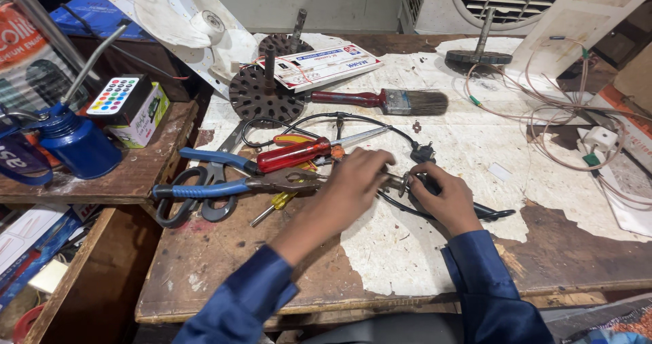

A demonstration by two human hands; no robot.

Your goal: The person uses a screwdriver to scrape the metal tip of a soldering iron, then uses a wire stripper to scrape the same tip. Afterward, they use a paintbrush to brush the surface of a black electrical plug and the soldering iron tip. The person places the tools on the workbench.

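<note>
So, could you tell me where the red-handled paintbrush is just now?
In the head view, the red-handled paintbrush lies beyond both hands, on the worn wooden bench, right of the dark slotted metal disc.

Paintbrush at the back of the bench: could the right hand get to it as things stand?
Probably yes. The paintbrush lies in the open with bare tabletop before it, but the right hand is gripping a small part, so it would have to let go.

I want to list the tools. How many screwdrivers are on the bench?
2 visible: a red-handled screwdriver above the pliers, and a yellow-handled screwdriver beneath them, near the left hand. Others may be hidden.
</note>
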